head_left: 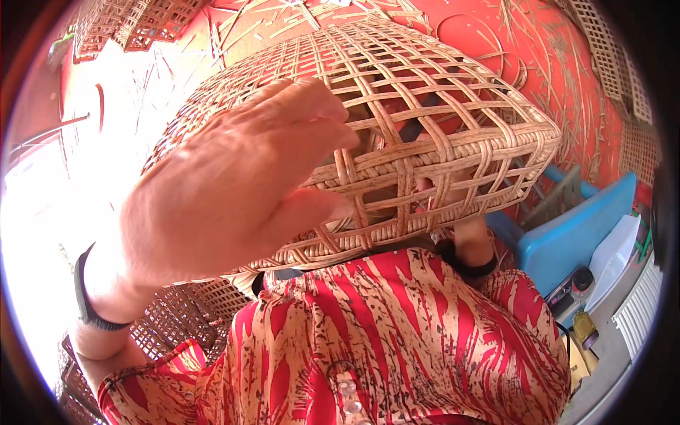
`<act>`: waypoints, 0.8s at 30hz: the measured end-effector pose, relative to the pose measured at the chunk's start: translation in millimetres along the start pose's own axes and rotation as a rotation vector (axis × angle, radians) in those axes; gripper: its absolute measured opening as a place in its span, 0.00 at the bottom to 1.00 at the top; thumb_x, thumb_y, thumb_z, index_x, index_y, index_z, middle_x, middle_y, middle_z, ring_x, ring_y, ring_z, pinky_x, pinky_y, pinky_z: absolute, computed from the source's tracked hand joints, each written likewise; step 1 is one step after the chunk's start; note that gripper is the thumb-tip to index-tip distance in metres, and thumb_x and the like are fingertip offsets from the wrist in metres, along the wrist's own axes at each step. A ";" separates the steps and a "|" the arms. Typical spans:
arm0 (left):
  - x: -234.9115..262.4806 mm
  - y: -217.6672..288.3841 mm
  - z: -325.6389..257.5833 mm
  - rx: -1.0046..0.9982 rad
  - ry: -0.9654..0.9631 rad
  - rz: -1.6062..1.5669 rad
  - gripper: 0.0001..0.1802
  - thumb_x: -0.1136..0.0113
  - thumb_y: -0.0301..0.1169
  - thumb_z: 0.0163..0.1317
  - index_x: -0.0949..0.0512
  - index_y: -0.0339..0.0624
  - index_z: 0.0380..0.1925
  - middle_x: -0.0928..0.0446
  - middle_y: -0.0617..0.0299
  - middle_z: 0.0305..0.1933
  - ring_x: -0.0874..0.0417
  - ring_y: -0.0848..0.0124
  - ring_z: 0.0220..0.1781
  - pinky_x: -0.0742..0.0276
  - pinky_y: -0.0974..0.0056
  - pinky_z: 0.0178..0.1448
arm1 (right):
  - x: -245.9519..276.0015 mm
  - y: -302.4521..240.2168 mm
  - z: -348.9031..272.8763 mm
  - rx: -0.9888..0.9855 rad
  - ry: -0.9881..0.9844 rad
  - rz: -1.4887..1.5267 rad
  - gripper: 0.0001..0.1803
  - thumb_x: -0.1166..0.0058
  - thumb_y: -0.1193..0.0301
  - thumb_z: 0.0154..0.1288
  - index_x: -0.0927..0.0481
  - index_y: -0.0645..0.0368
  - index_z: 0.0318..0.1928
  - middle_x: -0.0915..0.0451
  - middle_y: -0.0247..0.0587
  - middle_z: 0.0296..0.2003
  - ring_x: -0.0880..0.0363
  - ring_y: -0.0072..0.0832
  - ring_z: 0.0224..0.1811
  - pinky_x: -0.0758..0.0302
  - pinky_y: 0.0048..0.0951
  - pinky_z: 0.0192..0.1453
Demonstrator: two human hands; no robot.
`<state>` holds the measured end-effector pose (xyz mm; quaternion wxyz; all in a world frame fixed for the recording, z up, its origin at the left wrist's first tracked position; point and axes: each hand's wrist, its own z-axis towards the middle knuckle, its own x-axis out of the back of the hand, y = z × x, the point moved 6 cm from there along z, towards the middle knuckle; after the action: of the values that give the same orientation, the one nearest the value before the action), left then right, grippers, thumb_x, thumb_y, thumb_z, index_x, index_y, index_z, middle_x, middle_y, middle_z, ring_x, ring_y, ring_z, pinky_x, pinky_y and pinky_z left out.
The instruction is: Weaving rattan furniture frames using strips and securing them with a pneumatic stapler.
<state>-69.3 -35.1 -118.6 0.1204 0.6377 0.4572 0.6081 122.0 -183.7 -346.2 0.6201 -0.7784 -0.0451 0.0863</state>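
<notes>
A large openwork wicker basket [404,159] of tan woven cane rests tilted across my lap, its corner pointing right. My left hand [234,184] is over its near edge, slightly blurred. The fingers lie together on the upper side and the thumb stands apart on the lower side, with no strand visible between them. My right hand [462,185] reaches up inside the basket from below and shows only in pieces through the gaps. Its fingers are mostly hidden by the weave. Dark bands circle both wrists.
Cane scraps [538,85] litter the red floor beyond. More woven baskets [134,25] stand at the far left, with another woven panel [602,53] at far right. A blue plastic stool [581,227] is close by on the right, near small items and a white tray [615,258].
</notes>
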 end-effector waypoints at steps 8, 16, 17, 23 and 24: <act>-18.5 -7.3 21.5 0.066 -0.026 -0.154 0.18 0.36 0.34 0.66 0.21 0.29 0.47 0.25 0.43 0.55 0.20 0.52 0.56 0.24 0.56 0.57 | -5.1 -7.0 -7.8 0.021 -0.062 0.041 0.19 0.48 0.66 0.74 0.23 0.58 0.61 0.17 0.37 0.43 0.20 0.21 0.40 0.23 0.23 0.45; -8.8 13.2 28.5 0.046 -0.030 0.024 0.09 0.39 0.26 0.64 0.19 0.29 0.39 0.19 0.46 0.45 0.17 0.52 0.48 0.20 0.56 0.51 | -7.1 -8.4 -9.6 0.053 -0.122 0.105 0.19 0.48 0.65 0.74 0.23 0.58 0.62 0.17 0.38 0.44 0.20 0.22 0.42 0.23 0.24 0.47; -8.9 18.3 29.8 0.052 -0.048 0.108 0.07 0.40 0.24 0.64 0.19 0.29 0.38 0.19 0.46 0.43 0.16 0.51 0.47 0.19 0.55 0.50 | -7.1 -10.1 -9.1 0.059 -0.131 0.116 0.19 0.48 0.65 0.74 0.23 0.58 0.62 0.17 0.38 0.44 0.20 0.22 0.42 0.23 0.24 0.48; -12.8 38.5 32.2 0.017 -0.063 0.288 0.06 0.41 0.18 0.56 0.21 0.30 0.34 0.19 0.47 0.42 0.17 0.51 0.47 0.18 0.56 0.47 | -6.7 -21.8 -4.2 0.085 -0.164 0.176 0.20 0.48 0.65 0.74 0.23 0.58 0.62 0.17 0.38 0.45 0.20 0.22 0.44 0.23 0.24 0.49; -14.4 40.2 32.7 0.021 -0.066 0.291 0.06 0.41 0.18 0.56 0.21 0.30 0.34 0.19 0.47 0.42 0.17 0.51 0.47 0.18 0.56 0.47 | -7.4 -22.1 -2.4 0.089 -0.174 0.189 0.20 0.48 0.65 0.75 0.23 0.58 0.62 0.17 0.38 0.45 0.20 0.22 0.44 0.23 0.24 0.49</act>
<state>-20.5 -54.7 -107.1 0.0395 0.7180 0.3621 0.5932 116.0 -182.3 -323.6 0.6369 -0.7405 -0.0212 0.2136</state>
